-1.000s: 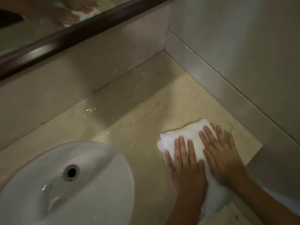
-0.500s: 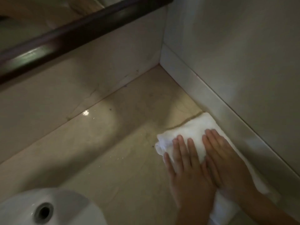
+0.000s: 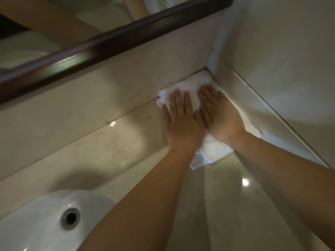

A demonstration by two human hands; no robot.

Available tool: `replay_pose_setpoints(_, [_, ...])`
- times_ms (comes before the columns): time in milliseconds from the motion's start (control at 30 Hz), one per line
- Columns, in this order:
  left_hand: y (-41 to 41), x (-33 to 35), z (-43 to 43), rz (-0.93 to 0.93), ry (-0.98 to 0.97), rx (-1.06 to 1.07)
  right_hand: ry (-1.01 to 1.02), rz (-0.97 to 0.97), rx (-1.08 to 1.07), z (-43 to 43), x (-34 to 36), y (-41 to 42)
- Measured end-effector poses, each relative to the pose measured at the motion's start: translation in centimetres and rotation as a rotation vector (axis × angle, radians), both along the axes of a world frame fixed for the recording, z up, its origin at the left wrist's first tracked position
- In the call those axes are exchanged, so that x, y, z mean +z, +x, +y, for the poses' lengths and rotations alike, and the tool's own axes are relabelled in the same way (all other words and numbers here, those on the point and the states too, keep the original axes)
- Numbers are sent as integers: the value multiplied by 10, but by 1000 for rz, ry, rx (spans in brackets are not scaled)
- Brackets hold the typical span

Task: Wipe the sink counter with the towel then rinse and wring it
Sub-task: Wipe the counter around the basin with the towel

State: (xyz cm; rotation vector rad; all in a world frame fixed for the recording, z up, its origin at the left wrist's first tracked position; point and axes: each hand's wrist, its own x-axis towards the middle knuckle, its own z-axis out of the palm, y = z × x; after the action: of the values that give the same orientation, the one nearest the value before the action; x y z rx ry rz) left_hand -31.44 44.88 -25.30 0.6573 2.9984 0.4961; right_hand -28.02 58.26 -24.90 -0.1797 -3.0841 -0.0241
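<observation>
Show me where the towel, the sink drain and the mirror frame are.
towel (image 3: pixel 194 84), head view, far white fold in the corner
sink drain (image 3: pixel 70 217), head view, dark opening
mirror frame (image 3: pixel 108 46), head view, middle of the dark bar

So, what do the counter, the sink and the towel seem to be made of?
Counter: likely polished stone, perhaps marble; beige, veined, with bright light reflections.
Sink: probably glazed ceramic; white, smooth, glossy highlights.
Towel: soft white cloth, likely cotton terry; it bunches and creases.
</observation>
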Motion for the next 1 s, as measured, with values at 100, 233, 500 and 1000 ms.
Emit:
replay_pose_setpoints(100, [10, -1, -23, -15, 11, -2, -14, -29, -30, -27, 7, 11])
replay_pose_setpoints(233, [29, -1, -83, 71, 6, 90, -117, -21, 56, -85, 15, 24])
replay_pose_setpoints(500, [41, 13, -246, -75, -242, 251, -201, -27, 226, -246, 22, 13])
replay_pose_setpoints(1000, [-13, -1, -27, -32, -34, -170, -56, 29, -9, -20, 15, 15])
